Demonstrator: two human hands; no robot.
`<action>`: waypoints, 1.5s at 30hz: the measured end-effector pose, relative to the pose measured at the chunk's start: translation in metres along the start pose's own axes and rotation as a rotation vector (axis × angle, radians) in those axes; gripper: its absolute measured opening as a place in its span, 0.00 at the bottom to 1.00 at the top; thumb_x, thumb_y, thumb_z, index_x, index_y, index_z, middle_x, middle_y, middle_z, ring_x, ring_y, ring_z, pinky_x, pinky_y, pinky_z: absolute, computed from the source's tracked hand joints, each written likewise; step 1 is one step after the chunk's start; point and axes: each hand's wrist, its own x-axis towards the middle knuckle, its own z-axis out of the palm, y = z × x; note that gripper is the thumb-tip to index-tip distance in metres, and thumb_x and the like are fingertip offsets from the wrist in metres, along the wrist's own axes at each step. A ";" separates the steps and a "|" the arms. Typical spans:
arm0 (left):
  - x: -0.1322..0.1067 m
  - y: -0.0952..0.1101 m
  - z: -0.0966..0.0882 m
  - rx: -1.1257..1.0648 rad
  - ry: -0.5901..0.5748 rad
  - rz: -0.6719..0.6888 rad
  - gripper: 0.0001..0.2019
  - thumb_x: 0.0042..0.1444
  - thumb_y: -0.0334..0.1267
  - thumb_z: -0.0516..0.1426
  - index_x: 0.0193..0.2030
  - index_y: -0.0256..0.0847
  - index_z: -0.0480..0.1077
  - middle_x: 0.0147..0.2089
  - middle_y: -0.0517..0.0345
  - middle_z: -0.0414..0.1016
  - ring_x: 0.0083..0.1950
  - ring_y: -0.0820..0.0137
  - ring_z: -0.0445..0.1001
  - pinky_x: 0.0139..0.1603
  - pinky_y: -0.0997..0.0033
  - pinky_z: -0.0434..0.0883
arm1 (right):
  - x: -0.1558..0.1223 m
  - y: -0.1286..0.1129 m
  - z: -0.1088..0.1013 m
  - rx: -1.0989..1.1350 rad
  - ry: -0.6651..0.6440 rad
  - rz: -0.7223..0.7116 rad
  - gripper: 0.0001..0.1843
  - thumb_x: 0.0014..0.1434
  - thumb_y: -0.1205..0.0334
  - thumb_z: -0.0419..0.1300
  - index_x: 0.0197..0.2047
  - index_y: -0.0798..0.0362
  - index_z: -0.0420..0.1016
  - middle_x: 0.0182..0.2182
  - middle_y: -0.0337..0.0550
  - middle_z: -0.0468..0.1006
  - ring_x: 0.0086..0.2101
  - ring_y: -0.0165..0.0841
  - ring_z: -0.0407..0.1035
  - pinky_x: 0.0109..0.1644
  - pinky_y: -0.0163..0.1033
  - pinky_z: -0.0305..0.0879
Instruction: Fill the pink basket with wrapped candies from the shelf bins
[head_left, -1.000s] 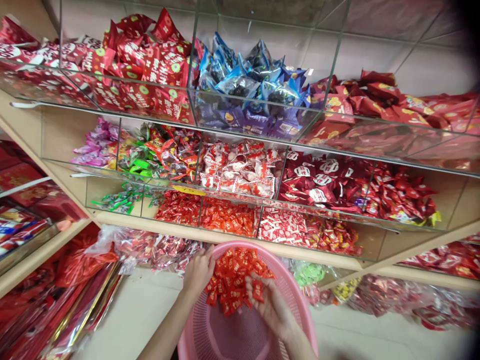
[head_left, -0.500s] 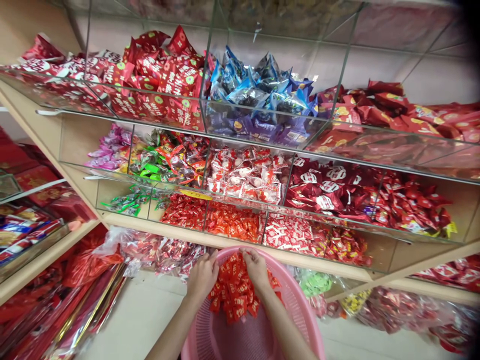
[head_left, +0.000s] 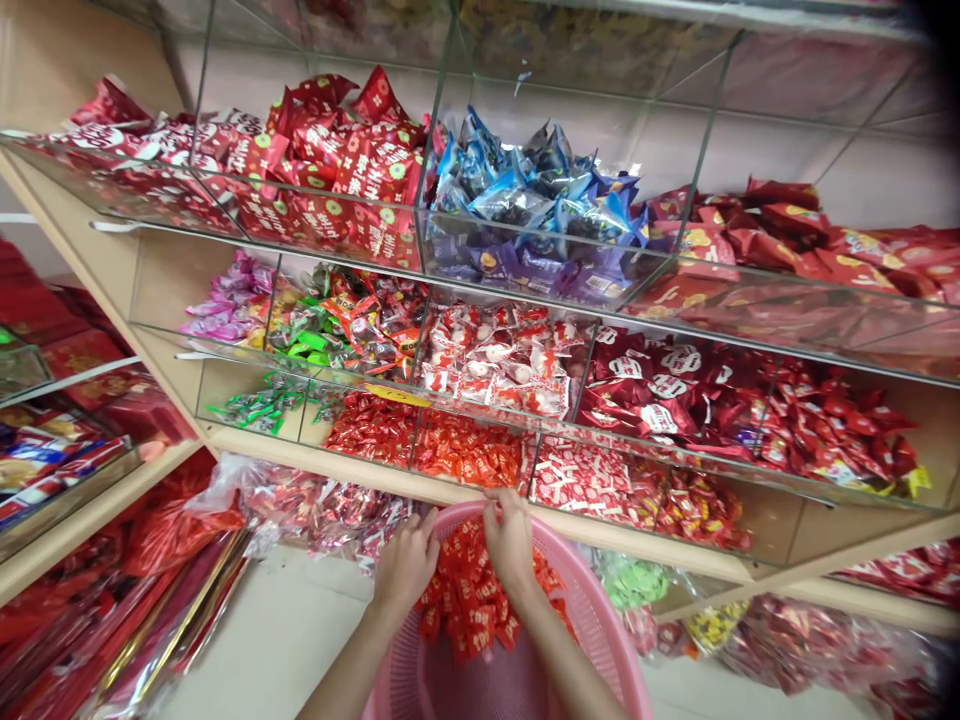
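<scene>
A pink plastic basket (head_left: 630,640) with slotted walls is in front of me at the bottom of the view. A heap of small red-orange wrapped candies (head_left: 466,590) lies in its far part. My left hand (head_left: 405,560) is closed at the far left rim, thumb along the edge. My right hand (head_left: 510,545) reaches over the candies, its curled fingers closed at the far rim. Its fingertips are partly hidden. Just beyond the basket, similar red-orange candies (head_left: 469,452) fill a bottom-shelf compartment.
Clear-fronted shelves hold red bags (head_left: 330,170), blue packs (head_left: 517,180), white-and-red candies (head_left: 502,355) and dark red packets (head_left: 660,385). A wooden shelf edge (head_left: 637,540) runs close behind the basket. Plastic bags of candy (head_left: 315,505) lie on the floor below. Shiny rolls (head_left: 150,630) lie at left.
The view has shifted slightly, so the shelves appear a little lower and farther right. Both hands stay at the basket's rim, and the heap of candies looks much the same.
</scene>
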 end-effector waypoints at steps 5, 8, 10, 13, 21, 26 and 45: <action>0.000 0.000 0.000 -0.013 -0.011 -0.002 0.22 0.62 0.35 0.46 0.62 0.44 0.63 0.52 0.48 0.72 0.50 0.66 0.73 0.47 0.70 0.67 | 0.046 -0.014 -0.005 -0.363 -0.074 -0.071 0.20 0.59 0.63 0.50 0.54 0.54 0.68 0.53 0.54 0.66 0.52 0.43 0.59 0.58 0.46 0.54; -0.001 0.001 0.000 -0.028 -0.012 0.001 0.22 0.62 0.35 0.45 0.62 0.43 0.63 0.51 0.48 0.73 0.51 0.66 0.72 0.49 0.70 0.67 | 0.074 -0.014 0.004 -0.584 -0.233 0.056 0.35 0.55 0.53 0.58 0.63 0.58 0.57 0.62 0.62 0.55 0.59 0.50 0.52 0.61 0.51 0.47; -0.001 0.001 -0.001 -0.038 -0.019 -0.007 0.22 0.62 0.35 0.46 0.62 0.44 0.63 0.51 0.48 0.73 0.52 0.66 0.71 0.50 0.70 0.66 | 0.087 -0.013 0.011 -0.669 -0.346 0.149 0.47 0.52 0.45 0.60 0.67 0.59 0.48 0.66 0.66 0.47 0.63 0.54 0.45 0.62 0.55 0.42; -0.001 0.000 -0.002 -0.040 -0.041 -0.021 0.22 0.62 0.34 0.46 0.63 0.45 0.62 0.52 0.49 0.72 0.51 0.66 0.72 0.49 0.70 0.67 | 0.099 -0.016 0.020 -0.762 -0.495 0.261 0.59 0.47 0.39 0.62 0.69 0.59 0.37 0.67 0.70 0.39 0.65 0.55 0.37 0.62 0.57 0.37; -0.001 0.000 -0.003 -0.029 -0.043 -0.019 0.22 0.62 0.35 0.46 0.63 0.44 0.62 0.53 0.47 0.72 0.51 0.65 0.72 0.48 0.69 0.67 | 0.104 -0.015 0.019 -0.773 -0.592 0.242 0.59 0.45 0.37 0.62 0.69 0.59 0.40 0.64 0.67 0.52 0.62 0.52 0.48 0.61 0.53 0.43; -0.001 0.000 -0.001 -0.016 -0.032 -0.014 0.22 0.62 0.35 0.45 0.63 0.43 0.62 0.54 0.46 0.72 0.52 0.64 0.72 0.49 0.68 0.68 | 0.103 -0.007 0.022 -0.748 -0.535 0.223 0.50 0.46 0.46 0.64 0.67 0.55 0.50 0.62 0.62 0.58 0.60 0.49 0.52 0.60 0.53 0.46; 0.000 -0.002 0.003 0.018 0.000 0.015 0.22 0.62 0.35 0.45 0.63 0.42 0.63 0.53 0.46 0.72 0.51 0.64 0.73 0.48 0.68 0.68 | 0.100 -0.001 0.024 -0.592 -0.508 0.304 0.49 0.45 0.49 0.66 0.65 0.57 0.51 0.59 0.65 0.61 0.58 0.52 0.59 0.55 0.50 0.58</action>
